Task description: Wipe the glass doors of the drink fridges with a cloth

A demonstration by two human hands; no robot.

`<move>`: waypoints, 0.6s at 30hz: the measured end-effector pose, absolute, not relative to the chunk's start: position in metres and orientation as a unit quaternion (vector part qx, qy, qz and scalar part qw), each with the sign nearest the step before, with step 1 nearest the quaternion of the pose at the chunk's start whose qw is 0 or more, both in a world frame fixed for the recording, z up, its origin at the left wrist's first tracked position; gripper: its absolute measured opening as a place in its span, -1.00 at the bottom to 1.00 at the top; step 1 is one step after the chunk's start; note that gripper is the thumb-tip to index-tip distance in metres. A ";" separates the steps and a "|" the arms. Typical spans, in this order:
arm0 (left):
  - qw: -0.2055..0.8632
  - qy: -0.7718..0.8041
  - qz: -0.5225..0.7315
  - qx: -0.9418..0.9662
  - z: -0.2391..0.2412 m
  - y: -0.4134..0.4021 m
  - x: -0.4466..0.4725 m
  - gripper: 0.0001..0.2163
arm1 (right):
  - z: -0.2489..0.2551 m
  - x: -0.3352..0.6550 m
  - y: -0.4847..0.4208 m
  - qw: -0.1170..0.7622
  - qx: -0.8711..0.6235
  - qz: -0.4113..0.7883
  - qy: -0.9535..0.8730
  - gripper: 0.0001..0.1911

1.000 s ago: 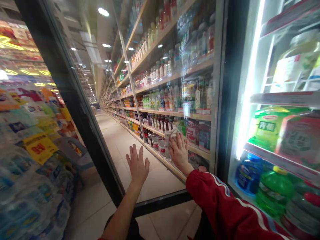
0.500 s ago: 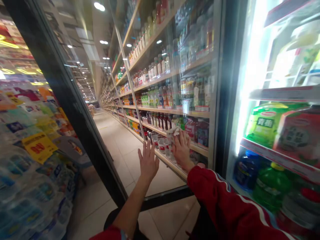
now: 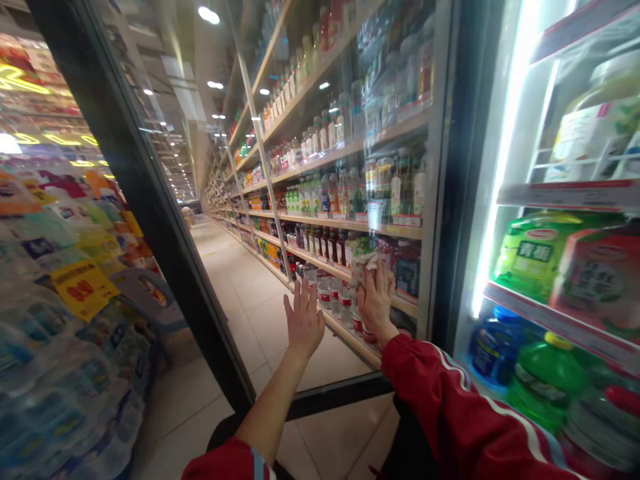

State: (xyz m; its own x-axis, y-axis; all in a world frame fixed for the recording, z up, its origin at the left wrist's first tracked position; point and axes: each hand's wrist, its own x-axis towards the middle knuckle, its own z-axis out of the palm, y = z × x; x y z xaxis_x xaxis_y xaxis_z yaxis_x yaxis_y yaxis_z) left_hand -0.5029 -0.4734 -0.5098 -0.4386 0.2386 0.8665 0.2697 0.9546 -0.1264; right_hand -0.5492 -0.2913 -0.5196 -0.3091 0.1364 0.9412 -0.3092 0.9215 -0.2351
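A glass door with a dark frame [image 3: 165, 253] stands open before me. My right hand [image 3: 376, 300] presses a crumpled, pale patterned cloth [image 3: 358, 270] against the pane, with the palm side hidden. Lower and to the left, my left hand [image 3: 305, 325] is spread out at the glass and holds nothing; whether its palm touches the pane I cannot tell. Shelves of bottled drinks [image 3: 333, 247] show in the glass behind both hands.
On the right is a lit cooler with a green pack [image 3: 533, 257], a green bottle [image 3: 547, 377] and a blue-capped bottle [image 3: 495, 347]. Wrapped bottle packs [image 3: 65, 393] with a yellow price sign [image 3: 83, 290] are stacked at left, near a grey plastic stool [image 3: 145, 300]. The floor is tiled.
The cloth and my right hand sit slightly further right in the view, as does my left hand. The whole view has also shifted a little. Both hands keep their shape.
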 end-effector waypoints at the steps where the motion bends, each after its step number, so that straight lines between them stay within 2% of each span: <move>1: 0.510 -0.847 -0.016 -0.149 -0.510 -0.472 -0.503 -0.46 | -0.521 -0.549 -0.293 0.586 0.061 0.185 -0.787 -0.42; 10: 0.507 -0.850 -0.019 -0.140 -0.509 -0.468 -0.503 -0.43 | -0.513 -0.548 -0.285 0.595 0.069 0.172 -0.782 -0.42; 18: 0.506 -0.851 -0.016 -0.137 -0.508 -0.466 -0.503 -0.44 | -0.505 -0.549 -0.290 0.581 0.106 0.131 -0.796 -0.50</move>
State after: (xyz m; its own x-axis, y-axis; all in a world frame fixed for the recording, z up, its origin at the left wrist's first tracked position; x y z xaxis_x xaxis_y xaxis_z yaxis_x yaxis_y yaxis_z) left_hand -0.5027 -0.4662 -0.5085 -0.4504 0.2168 0.8661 0.2487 0.9621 -0.1115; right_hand -0.5487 -0.2903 -0.5053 -0.3032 -0.0165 0.9528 -0.3217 0.9429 -0.0860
